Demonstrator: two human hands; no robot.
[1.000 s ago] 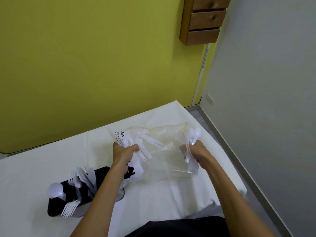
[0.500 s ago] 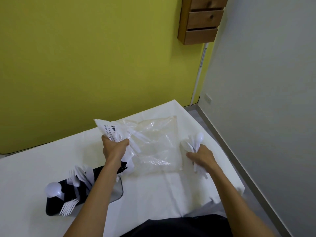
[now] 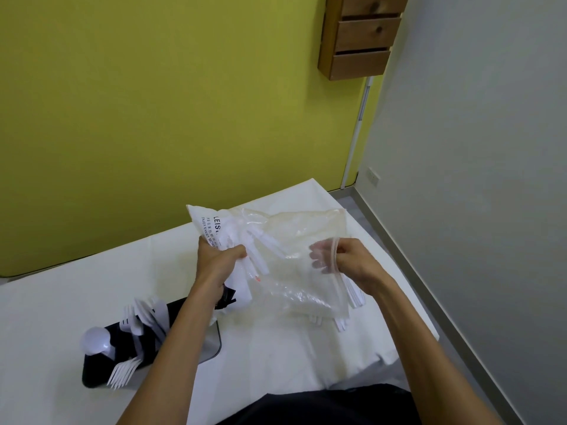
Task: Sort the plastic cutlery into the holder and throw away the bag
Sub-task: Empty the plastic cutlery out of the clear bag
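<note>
A clear plastic bag [image 3: 294, 240] with a white printed end hangs above the white table [image 3: 61, 302]. My left hand [image 3: 219, 262] grips its printed end together with several white cutlery pieces [image 3: 260, 240] still inside. My right hand [image 3: 352, 259] holds the bag's zip edge, its fingers reaching into the mouth and showing through the plastic. More white cutlery [image 3: 356, 297] lies on the table under the bag's right side. The black holder [image 3: 95, 375] stands at the lower left with forks [image 3: 122, 371], a spoon [image 3: 93, 340] and knives in it, partly hidden by my left forearm.
The table's right edge drops to a grey floor [image 3: 399, 240] beside a grey wall. A yellow-green wall runs behind the table. A wooden drawer unit [image 3: 359, 35] hangs high on it. My dark clothing shows at the bottom edge.
My right hand no longer holds the spoons; white cutlery now lies on the table under the bag. That hand has moved left to the bag's mouth. The left hand keeps its grip.
</note>
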